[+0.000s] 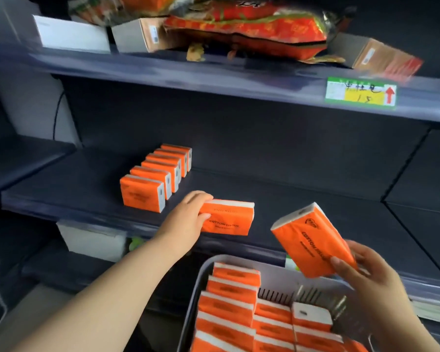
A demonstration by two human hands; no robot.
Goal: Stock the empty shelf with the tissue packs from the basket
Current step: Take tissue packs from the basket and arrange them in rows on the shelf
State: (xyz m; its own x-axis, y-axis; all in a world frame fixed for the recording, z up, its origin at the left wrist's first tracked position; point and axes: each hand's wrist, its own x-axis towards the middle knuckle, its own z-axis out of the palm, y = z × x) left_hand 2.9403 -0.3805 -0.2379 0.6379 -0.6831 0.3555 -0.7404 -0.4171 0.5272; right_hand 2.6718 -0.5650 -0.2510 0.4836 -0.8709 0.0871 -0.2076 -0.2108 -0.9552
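Observation:
My left hand (186,219) grips an orange tissue pack (229,219) by its left end, holding it upright at the front edge of the dark middle shelf (302,196). To its left, a row of several orange tissue packs (155,177) stands on that shelf, running from front to back. My right hand (366,273) holds a second orange tissue pack (313,240) tilted in the air above the basket. The white basket (203,278) at the bottom holds several more orange packs (229,308) in rows.
The upper shelf (214,80) carries white and brown boxes (71,34) and red-orange bags (247,29), with a green and yellow price tag (361,94) on its edge. A white box (92,242) sits on the lower shelf. The middle shelf's right side is bare.

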